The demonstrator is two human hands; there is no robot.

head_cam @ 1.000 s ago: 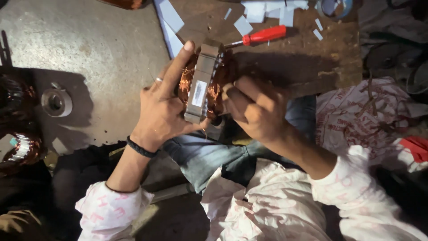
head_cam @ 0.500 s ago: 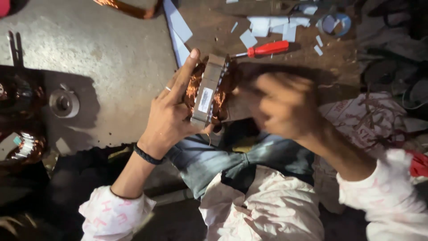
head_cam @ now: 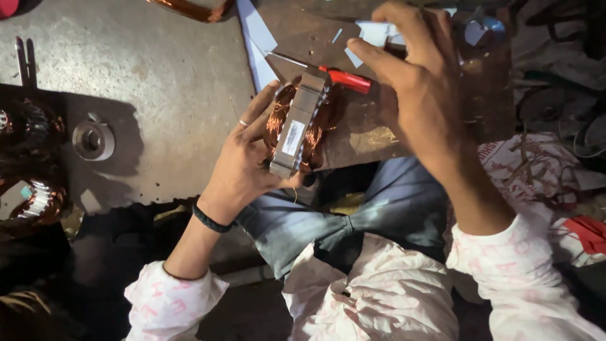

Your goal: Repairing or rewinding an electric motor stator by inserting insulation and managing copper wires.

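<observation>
My left hand grips a motor stator, a grey metal core with copper windings bulging on both sides and a white label on its edge. It is held upright over my lap. My right hand is raised away from the stator, above the wooden board, with fingers spread near several white paper strips; whether it touches one I cannot tell. A red-handled screwdriver lies on the board just behind the stator.
A round metal part lies on the grey floor at left. More copper-wound stators sit in shadow at the left edge. A white paper sheet lies at the board's edge. Cloth and tangled wire lie right.
My right hand has left the stator and moved up and away toward the paper strips. My left hand keeps hold of the stator.
</observation>
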